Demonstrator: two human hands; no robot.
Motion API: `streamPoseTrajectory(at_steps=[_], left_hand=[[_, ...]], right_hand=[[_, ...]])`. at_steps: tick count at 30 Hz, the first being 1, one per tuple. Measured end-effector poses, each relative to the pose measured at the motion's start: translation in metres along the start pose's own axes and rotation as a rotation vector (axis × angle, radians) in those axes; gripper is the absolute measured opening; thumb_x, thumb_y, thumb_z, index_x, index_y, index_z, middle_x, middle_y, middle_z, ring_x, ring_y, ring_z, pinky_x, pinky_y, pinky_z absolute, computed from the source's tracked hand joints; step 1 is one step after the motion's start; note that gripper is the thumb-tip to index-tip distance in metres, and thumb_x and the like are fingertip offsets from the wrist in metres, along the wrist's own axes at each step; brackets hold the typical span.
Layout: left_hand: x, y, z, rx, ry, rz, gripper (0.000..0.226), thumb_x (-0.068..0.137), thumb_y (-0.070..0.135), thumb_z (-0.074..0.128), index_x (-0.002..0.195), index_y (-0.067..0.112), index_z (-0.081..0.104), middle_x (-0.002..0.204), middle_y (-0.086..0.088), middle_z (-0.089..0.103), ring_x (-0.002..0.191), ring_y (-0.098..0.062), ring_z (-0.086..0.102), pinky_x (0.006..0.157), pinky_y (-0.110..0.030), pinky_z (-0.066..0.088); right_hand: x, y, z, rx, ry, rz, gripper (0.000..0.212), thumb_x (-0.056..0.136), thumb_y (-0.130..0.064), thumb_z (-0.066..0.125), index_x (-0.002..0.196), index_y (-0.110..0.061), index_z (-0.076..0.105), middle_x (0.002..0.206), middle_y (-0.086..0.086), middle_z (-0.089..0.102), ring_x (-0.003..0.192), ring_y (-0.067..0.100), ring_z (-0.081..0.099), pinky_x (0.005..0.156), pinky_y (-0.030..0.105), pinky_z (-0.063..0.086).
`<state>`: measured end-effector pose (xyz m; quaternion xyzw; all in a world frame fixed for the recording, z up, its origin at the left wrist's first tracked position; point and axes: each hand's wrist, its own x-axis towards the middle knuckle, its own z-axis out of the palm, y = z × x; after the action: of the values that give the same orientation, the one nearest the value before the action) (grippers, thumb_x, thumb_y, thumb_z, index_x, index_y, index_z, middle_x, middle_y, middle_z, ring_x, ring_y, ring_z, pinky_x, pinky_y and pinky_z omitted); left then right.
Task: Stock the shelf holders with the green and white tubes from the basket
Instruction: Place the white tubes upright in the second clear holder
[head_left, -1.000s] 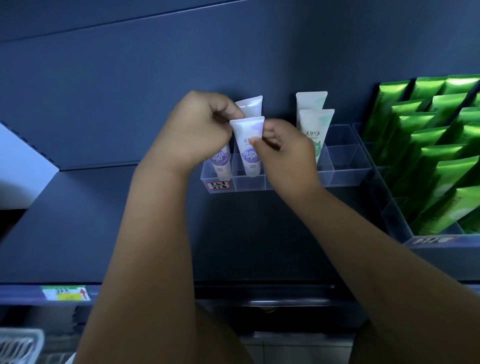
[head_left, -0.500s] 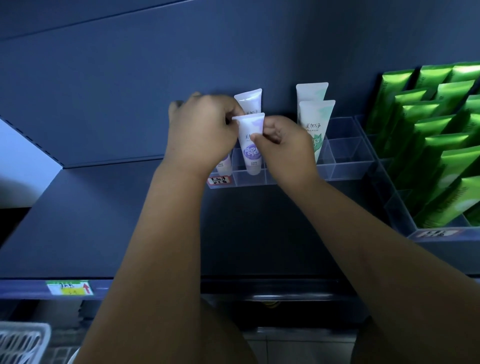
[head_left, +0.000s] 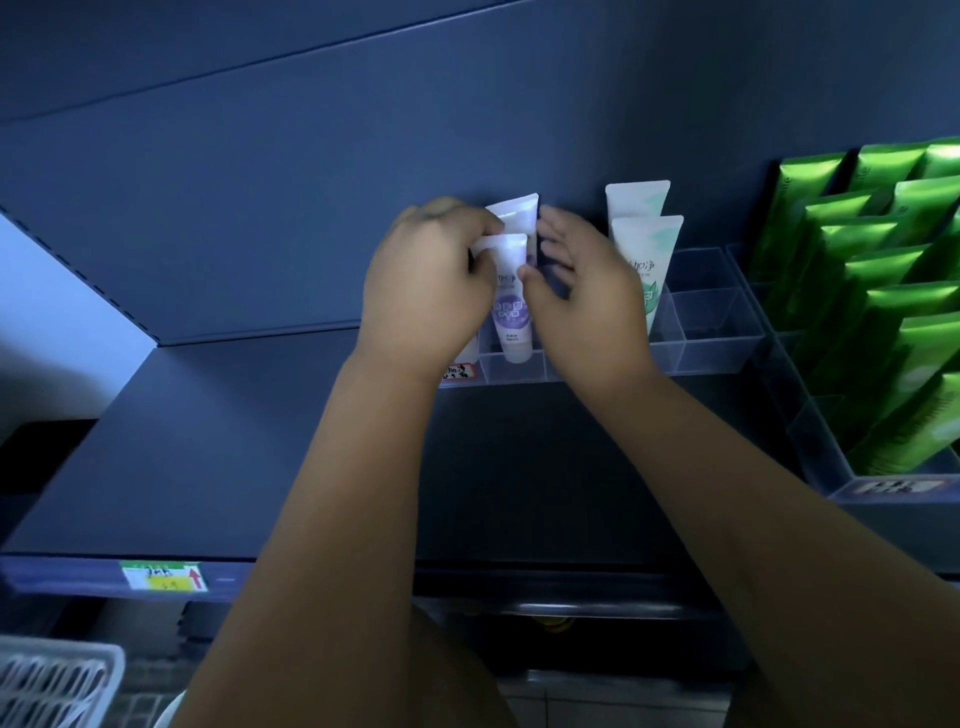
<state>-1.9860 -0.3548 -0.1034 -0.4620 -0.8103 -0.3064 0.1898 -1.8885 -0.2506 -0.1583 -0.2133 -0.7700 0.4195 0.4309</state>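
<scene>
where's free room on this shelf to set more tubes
Free: the empty clear compartments between the green-and-white tubes and the green tube rack, and bare shelf left of the holder. Crowded: the purple tube, with left hand and right hand at it.

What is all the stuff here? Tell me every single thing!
middle holder: one, clear, shelf back
right holder: one, clear, shelf's right
purple tubes: at least two, white, middle holder's left slots
green-and-white tubes: two, middle holder, further right
green tubes: many, shiny green, right holder
shelf: one, dark blue
price tag: one, green-yellow, shelf's front edge
basket: one, white, bottom left
left hand: one, pinching front purple tube
right hand: one, fingers straight, thumb at that tube's edge
</scene>
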Motion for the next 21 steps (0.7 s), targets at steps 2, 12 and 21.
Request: streamPoseTrajectory(at_steps=[2,12,21], left_hand=[[-0.002,0.003,-0.001,0.019,0.045,0.013,0.040,0.082,0.010,0.049,0.111,0.016,0.076,0.106,0.002,0.073,0.096,-0.027,0.062,0.077,-0.035,0.051],[-0.012,0.012,-0.009,0.054,0.103,0.016,0.030,0.085,0.017,0.052,0.103,0.016,0.075,0.101,0.002,0.073,0.091,-0.029,0.058,0.076,-0.039,0.050],[-0.046,0.009,-0.042,0.066,0.048,-0.296,0.044,0.102,0.040,0.048,0.138,0.015,0.056,0.135,-0.002,0.062,0.124,-0.030,0.053,0.099,-0.042,0.046]], right_hand=[[-0.001,-0.003,-0.001,-0.040,0.020,-0.057,0.049,0.094,-0.014,0.063,0.142,-0.017,0.055,0.132,-0.001,0.064,0.120,0.011,0.061,0.104,0.037,0.051],[-0.008,-0.016,-0.004,-0.195,0.062,-0.241,0.040,0.095,-0.015,0.060,0.134,-0.011,0.061,0.129,0.003,0.065,0.116,0.016,0.060,0.098,0.025,0.046],[-0.035,-0.059,-0.019,-0.295,-0.070,-0.285,0.050,0.105,-0.034,0.044,0.148,-0.009,0.049,0.153,0.007,0.049,0.148,0.024,0.037,0.121,0.039,0.030]])
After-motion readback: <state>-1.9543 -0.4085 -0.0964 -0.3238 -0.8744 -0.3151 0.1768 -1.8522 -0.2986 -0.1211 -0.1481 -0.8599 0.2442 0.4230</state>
